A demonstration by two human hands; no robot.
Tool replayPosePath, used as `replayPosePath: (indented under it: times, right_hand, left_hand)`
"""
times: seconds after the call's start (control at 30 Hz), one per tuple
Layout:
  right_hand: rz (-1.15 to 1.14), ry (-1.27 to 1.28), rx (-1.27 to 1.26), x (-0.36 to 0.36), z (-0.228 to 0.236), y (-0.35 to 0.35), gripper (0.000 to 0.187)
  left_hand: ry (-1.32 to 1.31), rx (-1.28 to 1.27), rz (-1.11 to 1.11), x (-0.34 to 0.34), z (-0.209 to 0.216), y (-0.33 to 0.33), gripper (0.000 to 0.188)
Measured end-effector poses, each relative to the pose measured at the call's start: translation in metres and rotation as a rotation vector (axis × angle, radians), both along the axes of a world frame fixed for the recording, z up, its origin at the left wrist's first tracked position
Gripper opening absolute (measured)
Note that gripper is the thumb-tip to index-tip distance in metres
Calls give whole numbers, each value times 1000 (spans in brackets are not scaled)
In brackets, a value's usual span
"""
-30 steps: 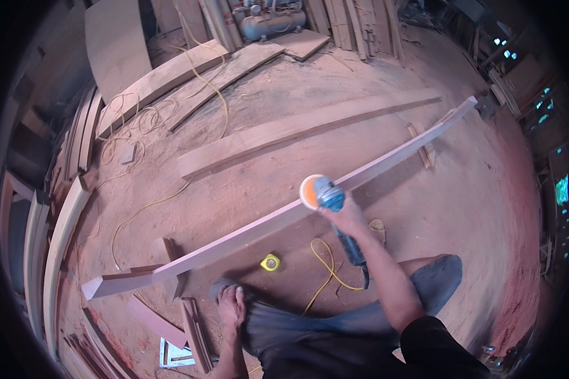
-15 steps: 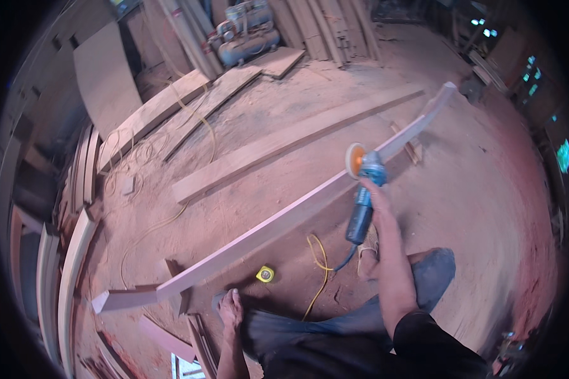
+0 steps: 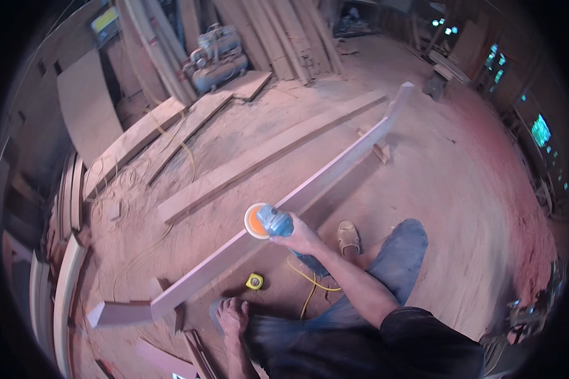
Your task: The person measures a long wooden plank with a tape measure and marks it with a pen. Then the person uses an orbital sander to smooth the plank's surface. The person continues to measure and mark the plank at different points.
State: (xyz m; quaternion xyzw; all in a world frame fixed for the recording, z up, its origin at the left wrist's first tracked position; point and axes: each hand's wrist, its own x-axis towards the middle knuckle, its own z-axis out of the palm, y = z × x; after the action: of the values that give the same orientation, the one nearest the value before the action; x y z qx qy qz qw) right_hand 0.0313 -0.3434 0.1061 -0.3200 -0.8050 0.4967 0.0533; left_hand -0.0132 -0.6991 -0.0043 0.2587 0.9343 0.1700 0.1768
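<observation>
My right hand [image 3: 301,237] is wrapped round a teal angle grinder [image 3: 275,222] fitted with a round orange disc with a pale rim. The disc sits at the upper edge of a long wooden beam [image 3: 212,268], about its middle; I cannot tell whether it touches. This beam runs from lower left to upper right, with angled ends, propped on small wood blocks. My left hand [image 3: 233,317] rests on my bent left knee, fingers apart and holding nothing. A yellow tape measure [image 3: 254,281] lies on the ground between that hand and the beam.
Beyond the beam lies another thick plank [image 3: 272,155]. A yellow cord [image 3: 311,292] coils on the ground near my foot. An air compressor [image 3: 218,66] stands at the back beside leaning boards [image 3: 269,44]. Curved timbers [image 3: 66,297] stand at left.
My right hand has brought the grinder left and nearer along the beam, from its right part to about the middle. My left hand stays on the knee. The view has shifted slightly.
</observation>
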Motion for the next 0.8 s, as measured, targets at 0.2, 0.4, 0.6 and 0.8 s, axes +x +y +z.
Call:
replayPosePath:
  times: [0.2, 0.4, 0.6, 0.8]
  right_hand:
    - [247, -270, 14, -34, -15, -73, 97]
    - [293, -296, -27, -58, -15, -69, 104]
    - [125, -304, 47, -44, -8, -10, 106]
    - [-166, -329, 49, -11, -27, 86, 107]
  left_hand:
    - [-32, 52, 134, 9, -19, -31, 52]
    - [-44, 37, 166, 1, -14, -17, 49]
    - [-39, -13, 164, 1, -13, -4, 46]
    - [-24, -67, 141, -2, -11, 6, 46]
